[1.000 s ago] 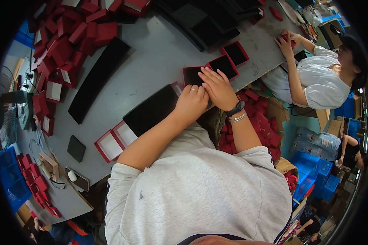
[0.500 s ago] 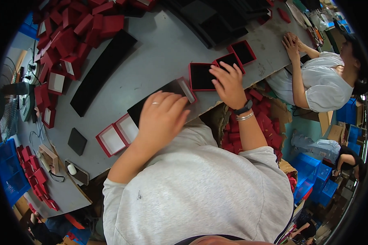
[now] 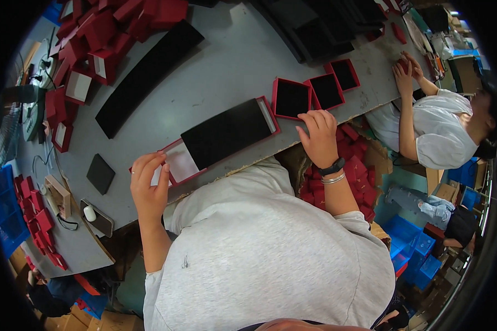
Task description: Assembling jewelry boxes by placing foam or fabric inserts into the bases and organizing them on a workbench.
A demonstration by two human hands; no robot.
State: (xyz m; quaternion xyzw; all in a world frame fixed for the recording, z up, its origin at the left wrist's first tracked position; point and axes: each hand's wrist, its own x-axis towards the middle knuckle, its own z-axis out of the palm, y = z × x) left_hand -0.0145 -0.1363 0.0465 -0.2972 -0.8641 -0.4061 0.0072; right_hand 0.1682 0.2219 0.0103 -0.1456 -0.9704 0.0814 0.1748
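Observation:
My left hand (image 3: 148,185) is at the left end of a row of red open boxes, its fingers and thumb closed over the leftmost white-lined box, which it mostly covers. Beside it lies another white-lined red box (image 3: 183,161). A black foam strip (image 3: 226,131) covers the boxes to the right of that, leaving a narrow white end showing. My right hand (image 3: 321,144), thumb apart and fingers bent, is by the near edge of a red box with black lining (image 3: 327,91). Two similar boxes, one left (image 3: 291,99) and one right (image 3: 345,74), flank it.
A long black strip (image 3: 149,77) lies farther back, near a heap of red boxes (image 3: 99,27). Black sheets (image 3: 315,33) are stacked at the back. A black square pad (image 3: 101,174) lies left. Red boxes fill a carton (image 3: 350,171) below the table edge. A co-worker (image 3: 447,127) sits right.
My left hand has moved left off the black strip to the leftmost box. My right hand has drawn back from the black-lined boxes to their near edge. The view has shifted slightly.

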